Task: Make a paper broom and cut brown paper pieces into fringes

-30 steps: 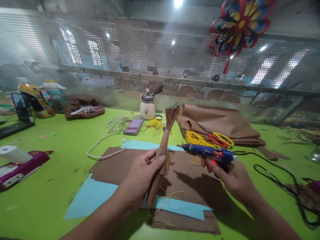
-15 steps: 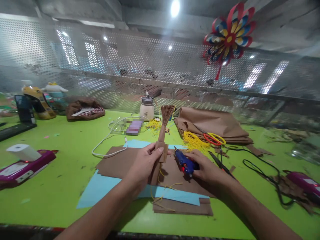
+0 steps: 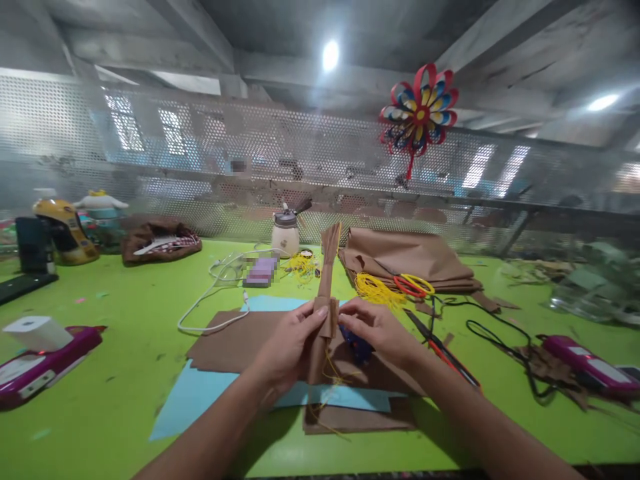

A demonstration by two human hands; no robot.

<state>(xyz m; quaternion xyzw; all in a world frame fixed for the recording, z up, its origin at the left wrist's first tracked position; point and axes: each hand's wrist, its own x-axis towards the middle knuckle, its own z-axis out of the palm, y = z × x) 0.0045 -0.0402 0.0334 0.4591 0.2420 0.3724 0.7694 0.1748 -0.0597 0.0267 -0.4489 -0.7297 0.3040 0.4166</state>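
Observation:
A pleated brown paper piece [image 3: 325, 283], narrow in the middle and fanned at its top, stands upright in my left hand [image 3: 295, 333], whose thumb presses on the folded band round it. My right hand [image 3: 377, 327] is beside the band, fingers bent and apart, its fingertips near the band's right edge. Below the right fingers lies a blue glue gun [image 3: 357, 345], partly hidden. Yellow string [image 3: 333, 380] hangs beneath the band over brown sheets [image 3: 230, 340] and light blue sheets [image 3: 193, 397].
Behind are a phone [image 3: 261, 270], a white cable, a bottle [image 3: 285, 233], yellow string and folded brown paper [image 3: 410, 257] with scissors [image 3: 415, 285]. A red-and-black tool [image 3: 445, 353] lies right. Purple power strips [image 3: 590, 363] sit at both sides.
My right hand has let go of the blue glue gun, which now lies lower on the sheets, and has moved to the paper band. The paper piece has turned in my left hand. The view has shifted.

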